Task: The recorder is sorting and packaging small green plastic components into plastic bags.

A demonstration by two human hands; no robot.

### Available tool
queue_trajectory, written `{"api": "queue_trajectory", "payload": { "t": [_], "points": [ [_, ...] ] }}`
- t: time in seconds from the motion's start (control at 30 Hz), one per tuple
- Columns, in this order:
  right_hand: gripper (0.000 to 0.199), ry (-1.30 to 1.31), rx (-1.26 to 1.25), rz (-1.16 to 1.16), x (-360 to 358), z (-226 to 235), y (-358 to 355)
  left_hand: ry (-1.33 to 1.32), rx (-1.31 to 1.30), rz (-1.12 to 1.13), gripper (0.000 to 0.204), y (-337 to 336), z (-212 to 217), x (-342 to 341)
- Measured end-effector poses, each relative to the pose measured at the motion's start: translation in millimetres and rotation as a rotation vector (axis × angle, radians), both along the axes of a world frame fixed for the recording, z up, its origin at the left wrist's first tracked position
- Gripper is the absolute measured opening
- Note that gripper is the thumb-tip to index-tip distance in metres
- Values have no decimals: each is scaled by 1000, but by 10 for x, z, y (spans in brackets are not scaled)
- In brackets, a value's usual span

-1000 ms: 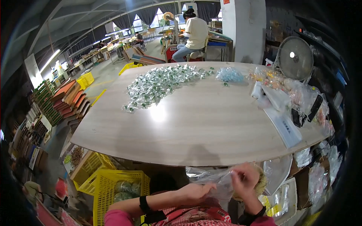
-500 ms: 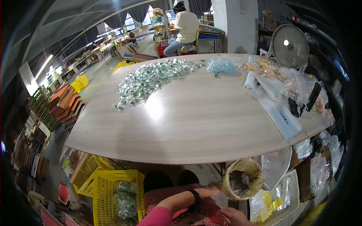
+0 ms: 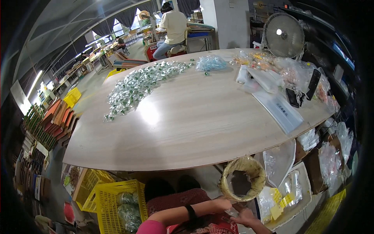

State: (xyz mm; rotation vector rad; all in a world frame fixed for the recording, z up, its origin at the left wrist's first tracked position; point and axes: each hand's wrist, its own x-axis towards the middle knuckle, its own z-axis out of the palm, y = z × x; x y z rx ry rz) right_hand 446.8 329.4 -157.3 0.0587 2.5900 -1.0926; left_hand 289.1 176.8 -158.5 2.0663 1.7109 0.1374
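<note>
My left hand [image 3: 222, 204], with a black band on its wrist, is beside the near rim of a round, yellowish bin [image 3: 226, 188]. Close to it, at the bin's lower right, is my right hand [image 3: 244, 215]. The fingers of both hands look closed and nearly meet over my lap. Between them shows a small pale patch, too unclear to name. On the tabletop [image 3: 183, 124] ahead lies a wide heap of small clear-wrapped pieces with green parts [image 3: 134, 86]. A bluish clear plastic bundle [image 3: 210, 63] and one loose green piece [image 3: 207, 73] lie to its right.
A yellow crate [image 3: 102, 210] with filled clear bags stands at my left. At the right are a tray of plastic bags [image 3: 300, 202], flat clear bags [image 3: 281, 111], a black phone [image 3: 292, 97] and a fan [image 3: 283, 35]. A seated person [image 3: 174, 29] is beyond the table.
My hands were apart and have come together beside the bin, the right one rising. The whole view has turned a little to the right, so the table and heap sit farther left.
</note>
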Motion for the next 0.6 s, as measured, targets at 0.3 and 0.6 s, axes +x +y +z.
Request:
{"api": "queue_trajectory", "payload": {
  "t": [0.3, 0.6],
  "points": [
    [34, -125, 378, 81, -140, 280, 18, 24, 111, 112, 11, -117, 24, 30],
    [18, 227, 218, 99, -150, 459, 145, -121, 23, 128, 15, -234, 328, -92]
  ]
}}
